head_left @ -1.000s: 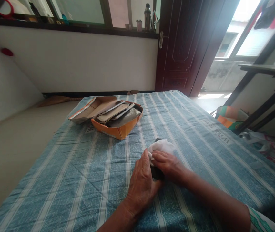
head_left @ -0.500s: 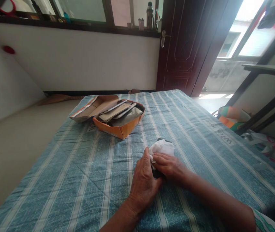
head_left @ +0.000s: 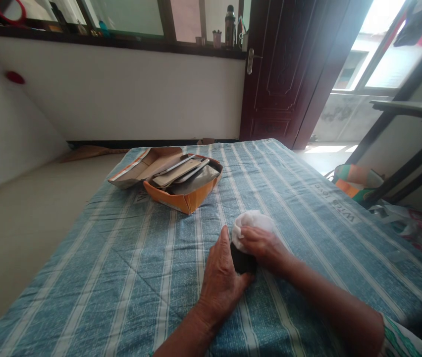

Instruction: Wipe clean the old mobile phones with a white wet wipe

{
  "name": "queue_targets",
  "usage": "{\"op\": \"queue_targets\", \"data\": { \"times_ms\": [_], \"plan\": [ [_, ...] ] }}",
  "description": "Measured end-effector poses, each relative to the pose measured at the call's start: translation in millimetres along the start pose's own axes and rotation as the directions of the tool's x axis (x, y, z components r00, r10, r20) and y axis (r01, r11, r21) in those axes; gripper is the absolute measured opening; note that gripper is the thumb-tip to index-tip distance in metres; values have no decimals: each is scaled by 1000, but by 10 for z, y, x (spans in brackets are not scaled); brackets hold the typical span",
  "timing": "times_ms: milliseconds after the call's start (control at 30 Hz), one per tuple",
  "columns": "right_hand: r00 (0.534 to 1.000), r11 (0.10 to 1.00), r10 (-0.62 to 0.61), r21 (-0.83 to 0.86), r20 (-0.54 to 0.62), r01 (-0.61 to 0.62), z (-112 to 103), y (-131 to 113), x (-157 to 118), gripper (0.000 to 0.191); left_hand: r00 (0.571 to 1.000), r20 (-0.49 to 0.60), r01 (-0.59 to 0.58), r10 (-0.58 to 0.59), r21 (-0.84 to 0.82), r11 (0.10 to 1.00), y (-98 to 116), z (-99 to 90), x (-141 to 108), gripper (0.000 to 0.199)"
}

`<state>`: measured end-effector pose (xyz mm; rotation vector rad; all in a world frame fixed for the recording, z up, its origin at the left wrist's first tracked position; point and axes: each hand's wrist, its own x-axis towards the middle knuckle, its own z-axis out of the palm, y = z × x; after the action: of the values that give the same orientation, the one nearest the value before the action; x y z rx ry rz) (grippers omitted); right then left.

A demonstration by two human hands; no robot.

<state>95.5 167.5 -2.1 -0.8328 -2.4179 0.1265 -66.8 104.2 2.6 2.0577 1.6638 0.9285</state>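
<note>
My left hand (head_left: 220,272) grips a flat, black, phone-like object (head_left: 242,259) along its left side and near end, with the thumb at the near edge. Most of the far part of that object lies hidden under a crumpled white cloth (head_left: 253,221). My right hand (head_left: 265,247) presses the cloth onto the upper surface, its fingers closed over the soft folds. Both hands are low over the striped blue bedcover (head_left: 181,277).
An open orange cardboard box (head_left: 176,198) with several flat items (head_left: 181,172) stands farther off on the bedcover, its lid (head_left: 144,166) folded left. Behind are a dark red door (head_left: 278,74) and a window sill holding a flask (head_left: 230,27). A dark table (head_left: 411,110) stands at right.
My right hand and the white cloth have slid up and slightly right, baring more of the near part of the black object. My left hand has stayed almost still.
</note>
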Motion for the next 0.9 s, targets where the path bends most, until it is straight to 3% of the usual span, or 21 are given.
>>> {"op": "queue_targets", "data": {
  "times_ms": [100, 167, 400, 500, 633, 800, 900],
  "plan": [
    [992, 987, 125, -95, -29, -128, -59, 257, 100, 31, 999, 13, 31, -31, 6, 999, 5, 1, 7, 107],
    [989, 984, 148, -99, -32, -150, -76, 310, 139, 33, 999, 13, 36, -36, 10, 999, 1, 6, 10, 107],
    [1000, 999, 17, 40, 12, -17, -59, -115, 39, 18, 1000, -16, 10, -10, -13, 1000, -37, 39, 7, 103],
    [1000, 997, 7, 80, -19, -5, -27, -184, 25, 16, 1000, -10, 7, -7, -20, 1000, -37, 26, 9, 102],
    [999, 996, 28, 81, -41, -25, 11, -108, 56, 23, 1000, 2, 19, -19, -18, 1000, -18, -2, 16, 101],
    [986, 989, 147, 29, -78, -145, 2, 140, 90, 25, 999, 15, 49, -48, -18, 999, -1, 0, 24, 103],
    [979, 983, 179, 55, -101, -174, -20, 166, 79, 24, 998, 16, 53, -53, -16, 998, -2, 5, 24, 104]
  ]
}}
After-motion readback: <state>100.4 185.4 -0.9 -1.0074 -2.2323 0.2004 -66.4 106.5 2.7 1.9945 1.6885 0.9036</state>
